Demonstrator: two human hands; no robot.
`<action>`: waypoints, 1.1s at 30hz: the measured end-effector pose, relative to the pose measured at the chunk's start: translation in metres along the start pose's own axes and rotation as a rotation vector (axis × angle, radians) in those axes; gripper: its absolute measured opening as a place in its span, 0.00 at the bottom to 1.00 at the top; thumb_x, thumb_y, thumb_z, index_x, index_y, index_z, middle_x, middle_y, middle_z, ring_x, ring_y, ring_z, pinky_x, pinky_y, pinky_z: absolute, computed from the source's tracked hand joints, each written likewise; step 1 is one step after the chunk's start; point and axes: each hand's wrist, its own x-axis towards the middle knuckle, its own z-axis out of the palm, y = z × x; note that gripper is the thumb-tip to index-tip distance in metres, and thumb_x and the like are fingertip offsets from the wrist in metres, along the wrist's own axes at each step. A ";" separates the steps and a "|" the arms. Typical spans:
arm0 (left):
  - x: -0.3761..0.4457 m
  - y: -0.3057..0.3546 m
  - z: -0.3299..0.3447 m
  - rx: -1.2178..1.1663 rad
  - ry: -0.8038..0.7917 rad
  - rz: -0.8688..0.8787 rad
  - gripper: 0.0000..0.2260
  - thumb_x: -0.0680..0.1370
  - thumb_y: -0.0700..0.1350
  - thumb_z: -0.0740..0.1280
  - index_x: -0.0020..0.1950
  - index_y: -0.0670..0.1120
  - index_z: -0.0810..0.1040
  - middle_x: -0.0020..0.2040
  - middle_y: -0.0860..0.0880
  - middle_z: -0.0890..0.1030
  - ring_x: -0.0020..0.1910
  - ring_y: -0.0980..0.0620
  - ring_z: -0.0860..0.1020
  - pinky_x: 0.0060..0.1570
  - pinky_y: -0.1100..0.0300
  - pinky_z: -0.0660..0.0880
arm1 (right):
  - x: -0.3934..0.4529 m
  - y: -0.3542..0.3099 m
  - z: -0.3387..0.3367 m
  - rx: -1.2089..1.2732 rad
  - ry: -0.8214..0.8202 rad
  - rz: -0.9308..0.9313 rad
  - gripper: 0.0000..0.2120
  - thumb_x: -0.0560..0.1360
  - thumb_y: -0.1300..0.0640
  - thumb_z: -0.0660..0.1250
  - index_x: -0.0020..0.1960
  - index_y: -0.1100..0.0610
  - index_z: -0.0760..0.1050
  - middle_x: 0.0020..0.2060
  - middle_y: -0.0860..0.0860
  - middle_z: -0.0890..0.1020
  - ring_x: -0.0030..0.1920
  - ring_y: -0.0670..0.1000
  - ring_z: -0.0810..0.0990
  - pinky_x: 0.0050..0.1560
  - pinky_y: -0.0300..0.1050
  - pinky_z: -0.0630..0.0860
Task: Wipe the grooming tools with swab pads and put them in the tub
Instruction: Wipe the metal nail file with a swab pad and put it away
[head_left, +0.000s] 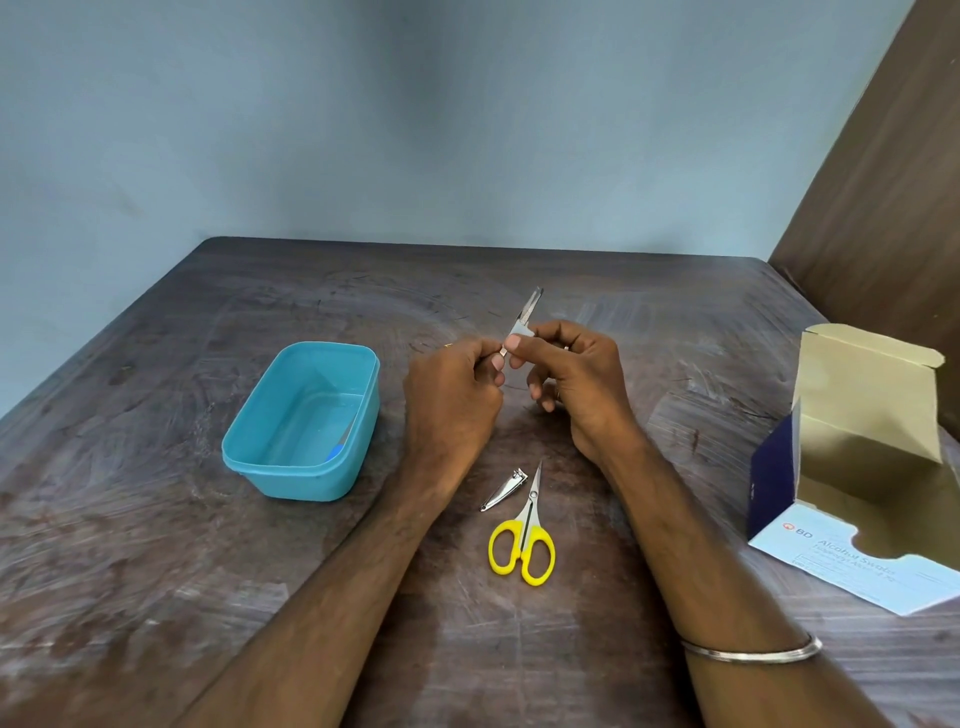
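Fingers of both hands are pinching a slim metal grooming tool (527, 312) above the table (156, 545); the left hand (452, 400) is gripping its lower end, the right hand (569, 374) is pressing a small white swab pad (519, 329) against its shaft; much of the pad is lying hidden under the fingers; the teal tub (304, 421) is sitting left, a blue-tipped item inside it hard to identify; nail clippers (504, 490) and yellow scissors (524, 535) are lying nearer the camera; the swab box (852, 467) is running off the right edge.

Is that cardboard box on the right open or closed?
Open. The alcohol swab box has its top flap lifted upright, and its inside shows.
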 end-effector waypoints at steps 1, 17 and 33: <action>0.001 -0.001 0.000 -0.005 -0.003 -0.009 0.06 0.78 0.40 0.68 0.51 0.45 0.84 0.40 0.49 0.84 0.39 0.53 0.83 0.44 0.49 0.82 | 0.000 0.000 0.000 0.015 0.010 0.006 0.05 0.72 0.61 0.75 0.43 0.62 0.81 0.34 0.55 0.83 0.23 0.50 0.70 0.23 0.39 0.62; 0.000 -0.002 0.001 0.000 -0.023 0.032 0.07 0.78 0.39 0.67 0.48 0.44 0.85 0.37 0.48 0.84 0.37 0.50 0.82 0.43 0.48 0.81 | 0.002 0.002 -0.001 0.123 0.069 0.010 0.04 0.73 0.60 0.74 0.44 0.60 0.81 0.31 0.53 0.78 0.22 0.50 0.69 0.25 0.40 0.63; -0.004 -0.001 0.003 0.011 -0.047 0.053 0.07 0.78 0.38 0.68 0.54 0.42 0.84 0.41 0.46 0.86 0.39 0.50 0.83 0.44 0.49 0.82 | 0.006 -0.003 -0.007 0.286 0.136 0.054 0.06 0.74 0.61 0.73 0.39 0.56 0.80 0.30 0.52 0.76 0.22 0.49 0.67 0.23 0.38 0.62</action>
